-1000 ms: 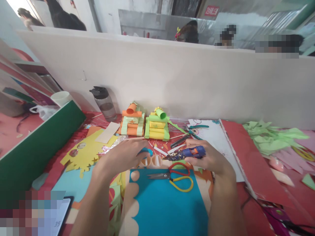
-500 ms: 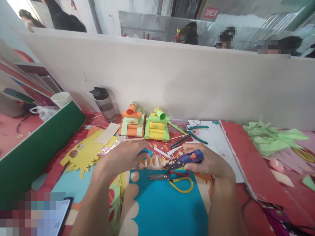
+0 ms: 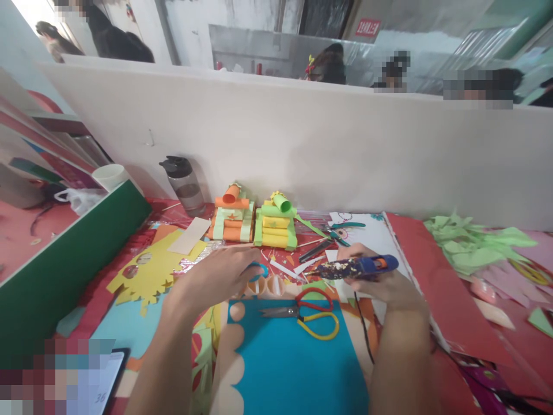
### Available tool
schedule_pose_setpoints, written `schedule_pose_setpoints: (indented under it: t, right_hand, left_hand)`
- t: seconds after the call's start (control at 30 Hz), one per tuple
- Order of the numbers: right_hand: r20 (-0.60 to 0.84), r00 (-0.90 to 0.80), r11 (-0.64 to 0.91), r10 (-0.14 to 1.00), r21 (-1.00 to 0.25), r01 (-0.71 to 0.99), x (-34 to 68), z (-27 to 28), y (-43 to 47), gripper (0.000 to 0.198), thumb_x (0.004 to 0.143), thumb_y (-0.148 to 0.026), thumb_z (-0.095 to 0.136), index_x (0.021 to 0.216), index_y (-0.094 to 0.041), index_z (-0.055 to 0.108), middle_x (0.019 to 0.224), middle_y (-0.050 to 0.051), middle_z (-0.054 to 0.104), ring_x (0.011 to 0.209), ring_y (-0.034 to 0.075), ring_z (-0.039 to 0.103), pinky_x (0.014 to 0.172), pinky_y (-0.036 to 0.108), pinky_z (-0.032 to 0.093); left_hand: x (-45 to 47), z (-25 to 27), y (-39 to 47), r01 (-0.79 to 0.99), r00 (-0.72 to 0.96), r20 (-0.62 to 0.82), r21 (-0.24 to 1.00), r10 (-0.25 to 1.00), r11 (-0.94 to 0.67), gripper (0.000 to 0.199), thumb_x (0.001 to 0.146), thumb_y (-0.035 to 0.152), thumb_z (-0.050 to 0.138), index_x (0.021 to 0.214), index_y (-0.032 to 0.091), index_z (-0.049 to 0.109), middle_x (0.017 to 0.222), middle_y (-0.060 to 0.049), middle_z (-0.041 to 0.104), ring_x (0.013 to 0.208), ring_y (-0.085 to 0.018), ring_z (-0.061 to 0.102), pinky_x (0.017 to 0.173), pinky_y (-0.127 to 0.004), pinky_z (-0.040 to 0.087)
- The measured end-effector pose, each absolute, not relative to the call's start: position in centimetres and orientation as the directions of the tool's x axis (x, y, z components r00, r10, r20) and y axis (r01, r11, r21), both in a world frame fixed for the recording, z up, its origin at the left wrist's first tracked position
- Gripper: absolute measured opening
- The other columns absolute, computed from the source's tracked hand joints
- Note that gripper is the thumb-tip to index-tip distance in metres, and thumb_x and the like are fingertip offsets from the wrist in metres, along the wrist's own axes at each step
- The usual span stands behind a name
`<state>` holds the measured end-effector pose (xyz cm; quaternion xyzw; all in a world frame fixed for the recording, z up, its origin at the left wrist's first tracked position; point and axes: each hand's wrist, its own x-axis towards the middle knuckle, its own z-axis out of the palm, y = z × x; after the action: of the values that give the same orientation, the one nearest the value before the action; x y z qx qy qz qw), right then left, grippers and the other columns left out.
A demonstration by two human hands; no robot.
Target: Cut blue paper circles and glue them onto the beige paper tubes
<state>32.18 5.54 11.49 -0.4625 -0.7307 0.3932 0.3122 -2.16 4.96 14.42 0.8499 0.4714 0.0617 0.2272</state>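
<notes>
Blue paper piece [image 3: 259, 268] lies under your left hand [image 3: 220, 276], fingers spread flat and pressing it at the far edge of the blue sheet [image 3: 294, 369]; most of the piece is hidden. Scissors [image 3: 305, 314] rest on the sheet between your hands. Your right hand [image 3: 382, 282] is wrapped round the glue gun [image 3: 358, 267], long axis near level, nozzle pointing left; its trigger is hidden.

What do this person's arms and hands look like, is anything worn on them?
Both forearms are bare up to the bottom edge of the picture: no sleeves show. The left hand and the right hand wear no gloves. No watch, bracelet or ring can be made out on either. Both arms enter from the bottom edge, and nothing is marked on them.
</notes>
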Motion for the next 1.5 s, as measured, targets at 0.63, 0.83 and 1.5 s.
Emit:
schedule_pose_setpoints:
  t: [0.63, 0.83, 1.5]
  right_hand:
    - [-0.229, 0.060, -0.141, 0.972, -0.356, 0.924, 37.8, 5.1, 8.9, 0.041, 0.076, -0.046, 0.069, 0.105, -0.019, 0.070, 0.115, 0.015, 0.074, 0.108, 0.035, 0.068, 0.079, 0.033, 0.052]
    - [-0.329, 0.025, -0.143, 0.944, -0.342, 0.929, 37.1, 5.0, 9.1, 0.037, 0.075, -0.049, 0.069, 0.100, -0.021, 0.070, 0.101, 0.009, 0.077, 0.088, 0.028, 0.071, 0.069, 0.029, 0.049]
    - [-0.032, -0.369, 0.114, 0.929, -0.923, 0.368, 23.4, 13.1, 6.1, 0.024, 0.089, -0.043, 0.067, 0.102, -0.022, 0.067, 0.104, 0.005, 0.070, 0.095, 0.021, 0.066, 0.079, 0.029, 0.053]
  left_hand:
    - [-2.1, 15.1, 5.0, 0.736, 0.465, -0.027, 0.567, 0.885, -0.370, 0.016, 0.098, 0.031, 0.047, 0.099, 0.026, 0.062, 0.088, 0.002, 0.070, 0.077, -0.016, 0.061, 0.066, -0.028, 0.039]
    - [-2.0, 15.2, 5.0, 0.724, 0.446, -0.035, 0.601, 0.894, -0.338, 0.017, 0.097, 0.033, 0.047, 0.096, 0.026, 0.062, 0.084, 0.002, 0.070, 0.070, -0.015, 0.059, 0.061, -0.027, 0.038]
    - [-0.6, 14.6, 5.2, 0.615, 0.339, -0.121, 0.779, 0.933, -0.123, 0.018, 0.091, 0.039, 0.055, 0.090, 0.023, 0.065, 0.077, 0.001, 0.067, 0.065, -0.014, 0.058, 0.056, -0.026, 0.040]
